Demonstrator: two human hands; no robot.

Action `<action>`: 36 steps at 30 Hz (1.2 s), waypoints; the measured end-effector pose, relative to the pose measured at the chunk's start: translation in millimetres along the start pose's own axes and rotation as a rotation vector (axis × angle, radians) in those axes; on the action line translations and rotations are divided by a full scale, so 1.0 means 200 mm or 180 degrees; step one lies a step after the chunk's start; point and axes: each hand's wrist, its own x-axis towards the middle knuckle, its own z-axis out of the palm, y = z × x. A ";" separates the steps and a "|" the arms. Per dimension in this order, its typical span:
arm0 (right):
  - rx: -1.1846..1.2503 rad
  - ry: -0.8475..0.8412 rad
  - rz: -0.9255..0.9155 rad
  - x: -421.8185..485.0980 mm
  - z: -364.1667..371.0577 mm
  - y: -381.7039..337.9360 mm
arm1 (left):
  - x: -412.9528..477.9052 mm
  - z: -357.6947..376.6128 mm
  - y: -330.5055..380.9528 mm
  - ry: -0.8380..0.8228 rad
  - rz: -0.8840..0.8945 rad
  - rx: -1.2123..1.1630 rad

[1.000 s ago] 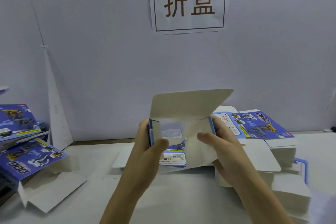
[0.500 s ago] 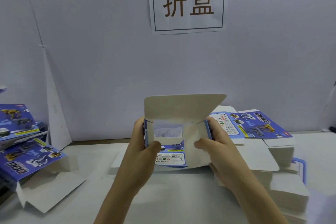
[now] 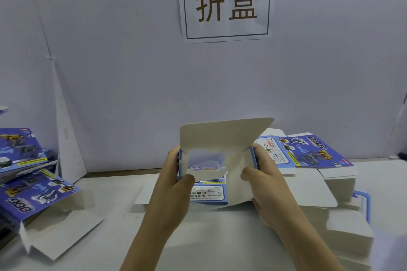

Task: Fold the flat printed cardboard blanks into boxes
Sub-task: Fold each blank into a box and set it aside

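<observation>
Left hand (image 3: 174, 185) and right hand (image 3: 267, 185) grip, thumbs on the near flaps, the short ends of a half-formed blue-printed, white-lined cardboard box (image 3: 220, 136) above the white table (image 3: 220, 240), long axis left-right, open mouth facing the person.

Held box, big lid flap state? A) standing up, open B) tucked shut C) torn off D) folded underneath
A: the white lid flap stands up above the open end of the box, which the left hand and right hand grip at its sides.
</observation>
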 end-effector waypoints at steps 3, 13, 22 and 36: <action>0.0559 0.0484 0.0256 0.01 -0.01 -0.01 | 0.00 0.03 0.02 0.0595 0.0195 -0.0675; 0.0418 0.0829 0.0628 0.02 -0.07 -0.05 | -0.06 0.09 -0.01 0.0972 0.2063 0.1486; 0.0155 0.0255 0.0468 0.00 -0.15 -0.11 | -0.02 0.10 -0.11 0.0572 0.1273 0.2521; -0.0461 0.1093 -0.1304 -0.01 -0.20 -0.14 | -0.05 0.07 -0.06 0.0493 0.2087 0.3225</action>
